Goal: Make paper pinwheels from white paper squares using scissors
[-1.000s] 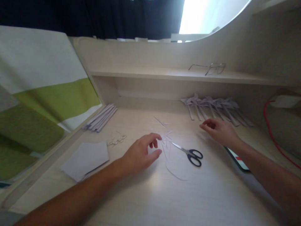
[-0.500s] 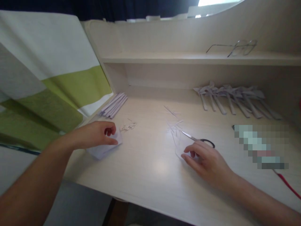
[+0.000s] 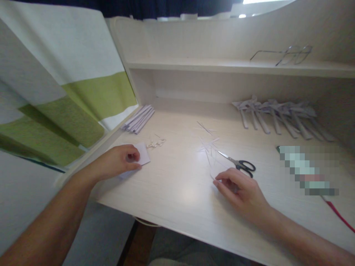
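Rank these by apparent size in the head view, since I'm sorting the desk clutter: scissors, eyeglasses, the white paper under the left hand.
1. eyeglasses, widest, though farthest away.
2. scissors.
3. white paper: the left hand covers part, so its rank against the scissors is unsure.

A pale wood-grain tabletop (image 3: 180,192) fills the middle, with a soft glare spot on its surface. Behind it rises a back panel (image 3: 210,37) of the same light wood, and a long shelf (image 3: 222,66) runs across it. On the left hangs a curtain (image 3: 55,81) with white, grey and green bands. At the top a dark curtain (image 3: 166,7) is seen, and bright daylight (image 3: 257,2) enters beside it.
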`<state>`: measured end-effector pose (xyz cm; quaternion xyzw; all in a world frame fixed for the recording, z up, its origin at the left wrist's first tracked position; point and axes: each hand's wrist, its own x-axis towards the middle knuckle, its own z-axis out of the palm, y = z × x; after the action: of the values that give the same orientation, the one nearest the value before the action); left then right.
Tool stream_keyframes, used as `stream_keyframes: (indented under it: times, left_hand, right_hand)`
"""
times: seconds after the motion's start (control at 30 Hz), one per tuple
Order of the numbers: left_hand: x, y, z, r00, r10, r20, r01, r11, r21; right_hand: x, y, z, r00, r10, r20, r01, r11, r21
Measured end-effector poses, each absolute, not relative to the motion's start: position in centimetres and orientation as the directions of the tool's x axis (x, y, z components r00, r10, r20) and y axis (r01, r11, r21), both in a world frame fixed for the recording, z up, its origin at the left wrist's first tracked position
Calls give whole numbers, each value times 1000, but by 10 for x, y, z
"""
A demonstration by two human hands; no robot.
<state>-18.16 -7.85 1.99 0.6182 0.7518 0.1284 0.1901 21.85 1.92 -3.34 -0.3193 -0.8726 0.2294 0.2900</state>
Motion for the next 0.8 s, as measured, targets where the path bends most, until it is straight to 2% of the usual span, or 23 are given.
stream_keyframes:
  times: [0.23,0.5,0.63,0.8]
  left_hand:
    - [-192,-78,16,-145,975,-171,856,210,472]
    - [-193,-75,16,-157,970,-188,864,227,450]
    - [-194,-77,14,-124,981,-150,897,176,405]
    - [-197,-80,13,-97,980,-174,867,169,468]
  right_hand:
    - [218,20,-33,-612,713,343,453,671,-586]
    - [219,23,-35,-568,782,256,651,617,-443]
    - [220,25,-37,-618,747,243,635,658,-405]
    - [203,47,-33,-686,683,250,630,730,-265]
